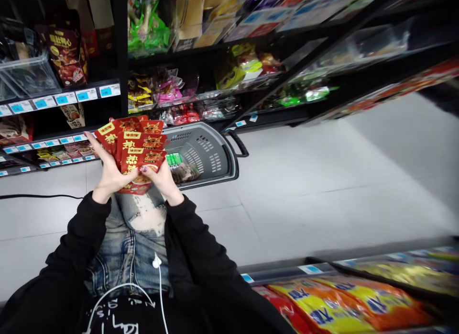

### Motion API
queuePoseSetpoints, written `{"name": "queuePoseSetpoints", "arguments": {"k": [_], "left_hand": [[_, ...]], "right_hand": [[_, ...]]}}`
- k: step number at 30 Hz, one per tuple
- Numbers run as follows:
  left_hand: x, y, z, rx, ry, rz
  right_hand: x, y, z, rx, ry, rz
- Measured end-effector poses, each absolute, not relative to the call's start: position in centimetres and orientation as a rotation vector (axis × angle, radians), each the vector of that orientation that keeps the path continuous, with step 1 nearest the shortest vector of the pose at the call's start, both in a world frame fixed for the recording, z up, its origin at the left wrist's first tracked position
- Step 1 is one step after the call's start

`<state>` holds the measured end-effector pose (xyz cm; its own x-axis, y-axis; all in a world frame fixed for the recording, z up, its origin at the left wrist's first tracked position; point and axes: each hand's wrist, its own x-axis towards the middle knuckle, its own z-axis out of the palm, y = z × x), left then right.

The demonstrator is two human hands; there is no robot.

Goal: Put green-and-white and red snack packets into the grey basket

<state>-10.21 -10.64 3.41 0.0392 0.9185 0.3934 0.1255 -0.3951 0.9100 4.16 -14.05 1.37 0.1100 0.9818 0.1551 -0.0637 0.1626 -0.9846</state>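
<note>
Several red snack packets [139,150], printed with a yellow bull's head and yellow lettering, are fanned out in front of me. My left hand [114,173] grips them from the left side, thumb across the front and index finger stretched out along the edge. From the right, my right hand [164,178] is closed on the same packets with its thumb on the front one. Just beyond, on the floor, stands a grey shopping basket [218,152] with slotted walls. A green packet [174,159] and some dark packets [186,172] lie inside it.
Black shelving with snack bags and blue price tags [60,100] runs along the far side. Another shelf at lower right holds orange and yellow bags [322,305]. Pale floor tiles [304,181] lie between them. The basket's black handle [239,145] sticks out to the right. A white cord [160,286] hangs over my front.
</note>
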Motion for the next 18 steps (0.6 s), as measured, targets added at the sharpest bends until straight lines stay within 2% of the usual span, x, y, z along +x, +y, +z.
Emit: {"name": "queuePoseSetpoints", "arguments": {"k": [6,13,18], "left_hand": [[-11.0,-11.1,2.1,1.694,1.043,1.370],[-10.8,-13.0,1.5,1.688,0.907,1.288],[-10.8,-12.7,0.6,1.414,0.921,1.098]], "right_hand": [[4.3,-13.2,1.0,-1.004,-1.196,1.110],[4.2,-14.8,-3.9,-1.024,-1.248,0.930],[3.3,-14.1,-4.2,-1.117,-1.254,0.762]]}}
